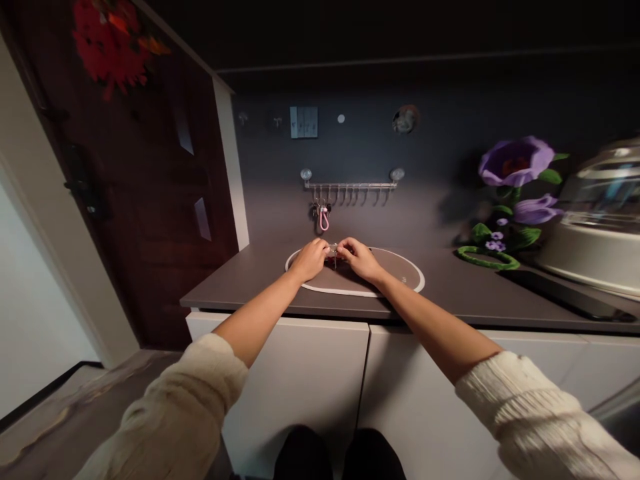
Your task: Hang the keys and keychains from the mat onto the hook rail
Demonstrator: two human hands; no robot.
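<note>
Above an oval grey-brown mat (395, 270) with a white rim, my left hand (311, 259) and my right hand (361, 259) meet close together. The fingers of both are pinched on a small shiny metal key ring (333, 249) between them. A thin metal piece, seemingly a key (335, 260), hangs below it. Something reddish and dark shows behind the fingers, mostly hidden by my right hand. On the wall just beyond, a clear hook rail (350, 186) carries a bunch of keys with a pink loop (324, 219) near its left end.
The mat lies on a dark countertop (240, 277) above white cabinet doors (300, 373). Purple artificial flowers (517, 163), a flat black object (565, 293) and a cream, glass-topped appliance (600, 227) stand to the right. A dark red door (150, 200) is at left.
</note>
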